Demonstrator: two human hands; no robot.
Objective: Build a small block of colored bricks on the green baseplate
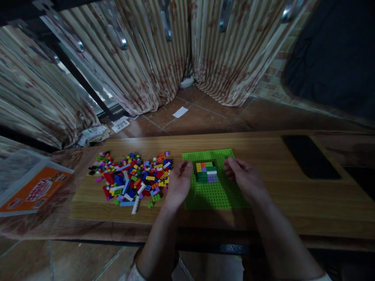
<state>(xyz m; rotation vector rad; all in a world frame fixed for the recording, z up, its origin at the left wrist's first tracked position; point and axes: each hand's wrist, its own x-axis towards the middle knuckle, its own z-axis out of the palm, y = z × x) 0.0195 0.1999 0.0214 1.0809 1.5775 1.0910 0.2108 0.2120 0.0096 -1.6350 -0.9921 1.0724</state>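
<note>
A green studded baseplate (202, 197) lies on the wooden board, with a small block of toy bricks (206, 172) built near its middle. That block shows yellow, orange, green, white and purple bricks. My left hand (179, 181) is at the plate's left edge, fingers curled toward the thumb. Over the plate's right side, my right hand (244, 175) has its fingers drawn together in a pinch. Anything inside either hand is hidden or too small to make out. A pile of loose toy bricks (131, 179) in many colours spreads out left of my left hand.
The wooden board (293, 207) carries a dark flat phone-like slab (310, 156) at right. A clear plastic box (38, 183) with an orange label stands at far left. Beyond are a tiled floor (205, 105), papers and striped curtains (158, 58).
</note>
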